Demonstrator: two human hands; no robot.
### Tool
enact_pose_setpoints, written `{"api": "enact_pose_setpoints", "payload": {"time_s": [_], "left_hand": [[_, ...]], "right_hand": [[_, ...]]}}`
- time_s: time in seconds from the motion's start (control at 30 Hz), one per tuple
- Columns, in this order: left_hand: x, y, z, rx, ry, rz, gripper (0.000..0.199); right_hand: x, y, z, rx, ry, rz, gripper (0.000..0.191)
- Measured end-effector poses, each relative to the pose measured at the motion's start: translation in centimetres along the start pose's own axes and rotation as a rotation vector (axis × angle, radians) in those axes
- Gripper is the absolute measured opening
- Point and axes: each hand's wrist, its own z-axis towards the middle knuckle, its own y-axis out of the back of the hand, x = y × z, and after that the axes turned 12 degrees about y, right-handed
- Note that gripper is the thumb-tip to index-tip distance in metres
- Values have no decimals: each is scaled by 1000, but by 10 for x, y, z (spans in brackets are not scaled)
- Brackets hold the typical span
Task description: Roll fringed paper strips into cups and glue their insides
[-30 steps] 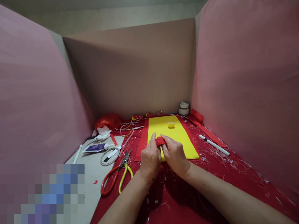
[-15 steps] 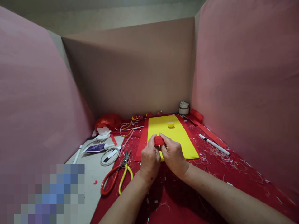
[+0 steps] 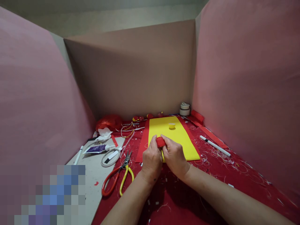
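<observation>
Between the fingertips of both hands is a small red ribbed piece [image 3: 160, 142], held up over the near edge of the yellow sheets [image 3: 178, 137]. My left hand [image 3: 152, 156] pinches its left side, and my right hand [image 3: 174, 153] pinches the right; the thumbs are partly hidden. Beyond the hands, a small yellow cup-shaped piece [image 3: 172, 126] sits on the yellow sheets. Red ribbed sheets [image 3: 142, 147] show along both sides of the yellow ones. Left of my left wrist lie scissors [image 3: 127, 162] with one red and one yellow handle, blades slightly apart.
At left, a grey board [image 3: 91, 175] carries a purple glue tube [image 3: 97, 149], a tape ring [image 3: 110, 157] and crumpled tissue [image 3: 104, 134]. A white marker [image 3: 215, 146] lies right on the red cloth [image 3: 211, 193], among thread scraps. Behind stands a lidded pot [image 3: 185, 108]. Pink panels [image 3: 246, 93] enclose both sides.
The red ribbed piece has tilted slightly in my fingers, and both hands keep their grip on it. The whole view has shifted a little; the other things lie as before.
</observation>
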Motion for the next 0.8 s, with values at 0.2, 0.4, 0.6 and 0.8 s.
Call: {"api": "enact_pose_setpoints", "payload": {"time_s": [0.2,0.4,0.6,0.8], "left_hand": [[0,1,1,28,15,26,36],[-1,4,1,39,31,-52,35],[0,6,2,10,34,-70,33],[-1,7,1,18,63,-64,31]], "right_hand": [[2,2,2,14,-41,34,33],[2,2,2,-24,-47,57,39],[2,2,-1,-9,-3,44,40],[3,3,-1,-22,62,26,39]]}}
